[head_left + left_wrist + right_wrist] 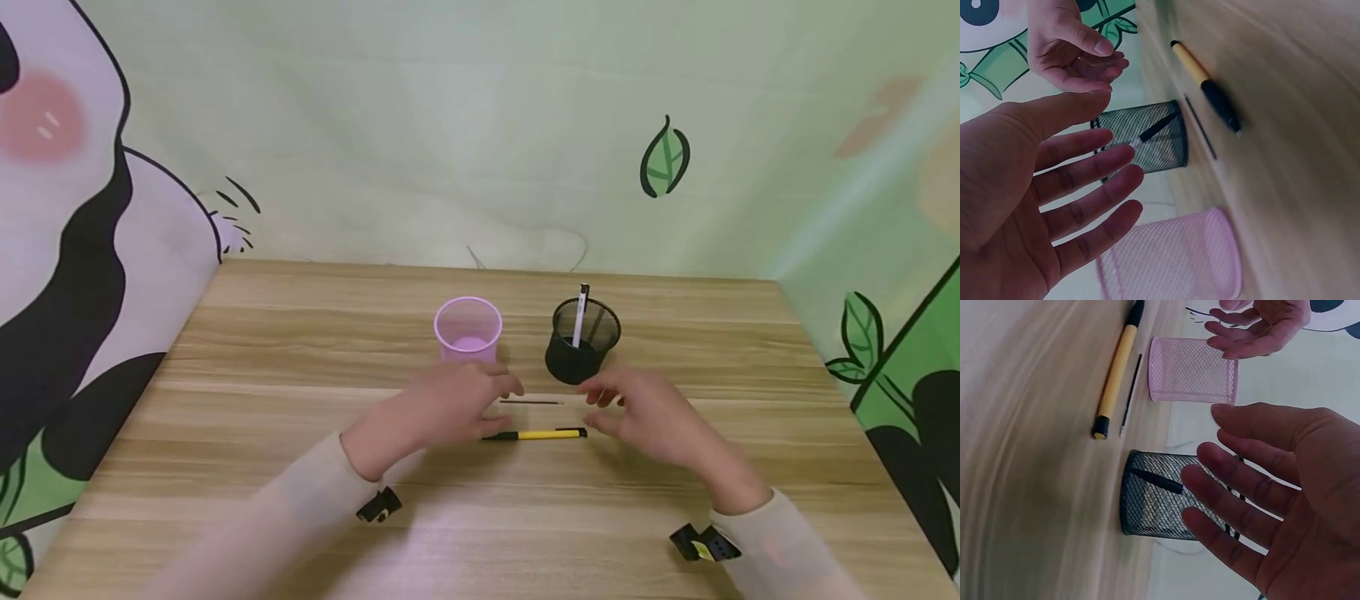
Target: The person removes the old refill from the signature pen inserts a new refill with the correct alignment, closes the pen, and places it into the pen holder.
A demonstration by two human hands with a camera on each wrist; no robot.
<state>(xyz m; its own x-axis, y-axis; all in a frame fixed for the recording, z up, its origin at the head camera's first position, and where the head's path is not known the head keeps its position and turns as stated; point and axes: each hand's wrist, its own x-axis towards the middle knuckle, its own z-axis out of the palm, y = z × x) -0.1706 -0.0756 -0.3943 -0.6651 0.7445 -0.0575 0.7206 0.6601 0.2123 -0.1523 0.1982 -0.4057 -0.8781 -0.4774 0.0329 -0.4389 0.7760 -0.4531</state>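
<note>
A yellow and black pen point(551, 434) lies on the wooden table, and a thin dark pen refill point(531, 402) lies parallel to it on the far side. My left hand point(453, 404) hovers near the left ends of both, fingers spread and loosely bent, palm empty in the left wrist view. Opposite it, my right hand point(652, 412) hangs by their right ends, also holding nothing. Behind them stand a pink mesh pen holder point(1191, 370) and a black mesh pen holder point(570, 360). A white and black pen point(581, 317) leans inside the black one.
The wooden tabletop point(300, 333) reaches back to a pale green wall cloth point(420, 167) with printed leaves and panda figures. The pink holder is at the left and the black one at the right, with a gap between them.
</note>
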